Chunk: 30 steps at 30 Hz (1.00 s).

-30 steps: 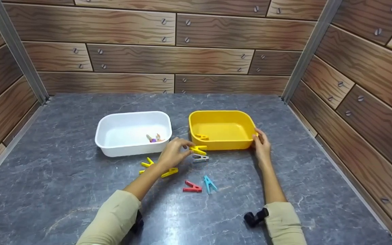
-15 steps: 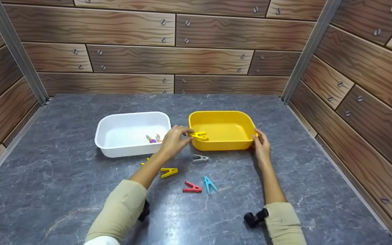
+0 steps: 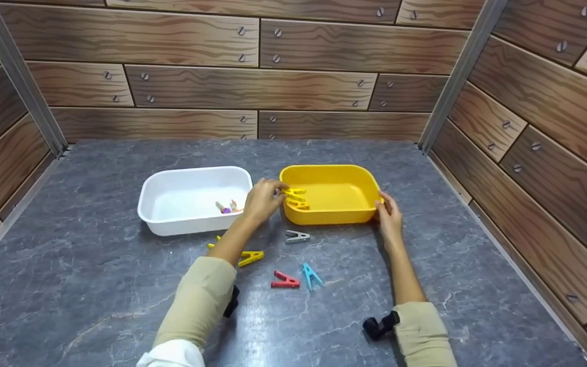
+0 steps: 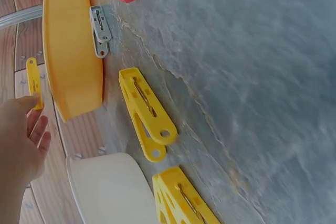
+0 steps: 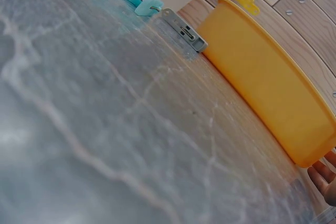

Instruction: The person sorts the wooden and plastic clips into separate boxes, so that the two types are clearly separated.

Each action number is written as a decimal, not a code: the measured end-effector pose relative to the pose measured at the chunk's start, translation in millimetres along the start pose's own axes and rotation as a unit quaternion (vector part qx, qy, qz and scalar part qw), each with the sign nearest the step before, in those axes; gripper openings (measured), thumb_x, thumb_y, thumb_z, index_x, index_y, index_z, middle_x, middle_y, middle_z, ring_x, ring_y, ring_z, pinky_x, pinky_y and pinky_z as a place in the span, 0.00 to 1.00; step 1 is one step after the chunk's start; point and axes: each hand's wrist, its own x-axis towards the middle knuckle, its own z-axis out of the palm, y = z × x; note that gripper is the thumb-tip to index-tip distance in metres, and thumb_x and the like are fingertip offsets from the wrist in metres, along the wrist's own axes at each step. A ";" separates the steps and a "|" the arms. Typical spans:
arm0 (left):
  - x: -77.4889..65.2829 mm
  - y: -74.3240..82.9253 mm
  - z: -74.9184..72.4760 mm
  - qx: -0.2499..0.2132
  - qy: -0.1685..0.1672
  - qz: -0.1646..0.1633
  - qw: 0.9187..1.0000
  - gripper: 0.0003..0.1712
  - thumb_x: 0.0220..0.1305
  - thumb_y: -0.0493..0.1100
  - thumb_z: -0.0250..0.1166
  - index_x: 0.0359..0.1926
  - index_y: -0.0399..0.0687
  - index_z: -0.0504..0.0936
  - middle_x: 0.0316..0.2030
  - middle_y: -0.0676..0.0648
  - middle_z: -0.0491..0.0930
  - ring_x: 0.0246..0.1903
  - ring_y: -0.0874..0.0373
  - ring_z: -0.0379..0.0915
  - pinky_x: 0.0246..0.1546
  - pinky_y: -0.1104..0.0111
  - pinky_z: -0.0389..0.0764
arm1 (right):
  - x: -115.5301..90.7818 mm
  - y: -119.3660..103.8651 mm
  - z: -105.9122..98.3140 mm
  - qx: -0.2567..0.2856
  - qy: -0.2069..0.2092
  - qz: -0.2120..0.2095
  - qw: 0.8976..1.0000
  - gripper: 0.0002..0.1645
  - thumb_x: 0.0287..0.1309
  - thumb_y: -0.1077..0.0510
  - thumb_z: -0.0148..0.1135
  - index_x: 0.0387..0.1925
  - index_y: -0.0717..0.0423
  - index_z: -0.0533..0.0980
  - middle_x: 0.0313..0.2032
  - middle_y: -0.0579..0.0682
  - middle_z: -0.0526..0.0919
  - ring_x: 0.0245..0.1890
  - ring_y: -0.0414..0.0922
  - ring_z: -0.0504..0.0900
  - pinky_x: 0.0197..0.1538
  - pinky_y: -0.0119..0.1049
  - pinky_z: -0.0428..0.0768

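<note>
My left hand (image 3: pixel 264 200) pinches a yellow clothespin (image 3: pixel 295 193) by one end, above the left end of the yellow tub (image 3: pixel 334 218). In the left wrist view that clothespin (image 4: pixel 33 74) stands out from the thumb and fingers, apart from the tub. Another yellow clothespin (image 3: pixel 299 205) lies inside the tub at its left end. My right hand (image 3: pixel 391 221) holds the tub's right end, with fingers at the rim and outer wall; the right wrist view shows only some of its fingers (image 5: pixel 320 177). A grey clothespin (image 3: pixel 297 236) lies just in front of the tub.
A white tub (image 3: pixel 186 228) with small multicoloured pieces (image 3: pixel 228 207) stands to the left. Red (image 3: pixel 286 280) and light blue (image 3: pixel 312 277) clothespins lie nearer. Beside the left forearm are yellow clothespins (image 3: pixel 251 258), one partly hidden. Wood-patterned walls (image 3: pixel 191 86) enclose the table.
My left hand has moved up and away from me with the yellow clothespin, from in front of the yellow tub to above its left end. The right hand keeps its place.
</note>
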 end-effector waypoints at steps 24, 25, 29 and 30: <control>18.9 7.3 16.3 0.005 -0.041 -0.074 0.996 0.12 0.54 0.36 0.65 0.41 0.48 0.86 0.34 0.49 0.83 0.37 0.52 0.77 0.38 0.61 0.74 | -0.1 -1.3 0.0 -0.015 0.009 -0.006 1.000 0.22 0.65 0.63 0.48 0.60 0.65 0.65 0.61 0.59 0.65 0.57 0.47 0.66 0.47 0.33 0.71; 18.9 7.5 16.5 0.003 -0.043 -0.079 0.996 0.11 0.54 0.36 0.65 0.40 0.48 0.86 0.33 0.48 0.83 0.36 0.52 0.77 0.37 0.61 0.74 | -0.1 -1.1 0.0 -0.015 0.010 -0.006 1.000 0.22 0.65 0.63 0.48 0.60 0.65 0.65 0.61 0.59 0.65 0.57 0.46 0.66 0.47 0.33 0.71; 18.4 7.9 17.3 -0.010 -0.048 -0.093 0.994 0.11 0.55 0.36 0.65 0.41 0.48 0.86 0.32 0.48 0.82 0.34 0.53 0.76 0.36 0.63 0.74 | -1.0 -1.0 0.0 -0.015 0.009 -0.003 1.000 0.22 0.65 0.63 0.48 0.60 0.64 0.65 0.61 0.58 0.66 0.53 0.45 0.68 0.46 0.34 0.72; 18.3 8.1 17.4 -0.013 -0.050 -0.096 0.994 0.12 0.55 0.36 0.64 0.41 0.48 0.85 0.33 0.48 0.82 0.34 0.53 0.76 0.36 0.63 0.74 | -1.4 -1.2 0.0 -0.016 0.010 -0.003 1.000 0.22 0.65 0.63 0.48 0.60 0.64 0.65 0.61 0.58 0.66 0.53 0.44 0.69 0.46 0.35 0.73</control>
